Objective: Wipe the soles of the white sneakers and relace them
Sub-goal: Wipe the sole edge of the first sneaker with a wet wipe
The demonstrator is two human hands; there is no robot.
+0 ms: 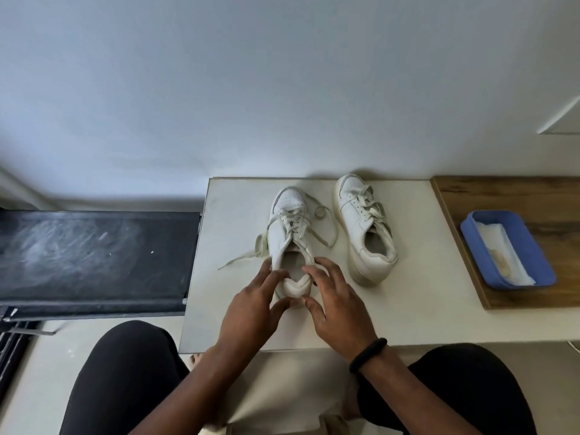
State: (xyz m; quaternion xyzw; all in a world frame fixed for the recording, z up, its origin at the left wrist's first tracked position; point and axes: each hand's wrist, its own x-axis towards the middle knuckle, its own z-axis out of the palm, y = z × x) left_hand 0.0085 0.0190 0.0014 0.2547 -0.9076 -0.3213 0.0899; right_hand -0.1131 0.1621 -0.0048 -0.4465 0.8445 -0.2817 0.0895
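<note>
At the heel of the near sneaker (pixel 290 237): fingers (pixel 266 273) of the left hand (pixel 248 309), spread apart and almost straight, tips laid on the left edge of the collar, thumb low against the back of the heel. Fingers (pixel 323 271) of the right hand (pixel 340 306) likewise apart and only lightly bent, tips on the right edge of the collar, thumb at the heel's base, close to the other thumb. Heel cupped between the two hands, touched rather than clenched; firmness of hold not to be told. Black band (pixel 367 354) round the right wrist. Near sneaker: white, upright on its sole, toe pointing away toward the wall, threaded through the eyelets but untied, laces (pixel 324 229) trailing loose over the tabletop on both sides, one flat end running out to the left. Far sneaker (pixel 364 227): white, upright on its sole, to the right of the first and apart from it, toe away, its own lacing lying over the tongue. Both on a pale tabletop (pixel 232 221) set against a plain grey-white wall (pixel 282 89). To the right, adjoining the tabletop, a wooden board (pixel 508 193); on it a blue tray (pixel 539 262) holding folded white cloth or paper (pixel 499 243) with a yellowish patch. To the left, a black dusty surface (pixel 94 252). Nearest the camera, two knees in black trousers (pixel 125 378), one either side of the forearms.
</note>
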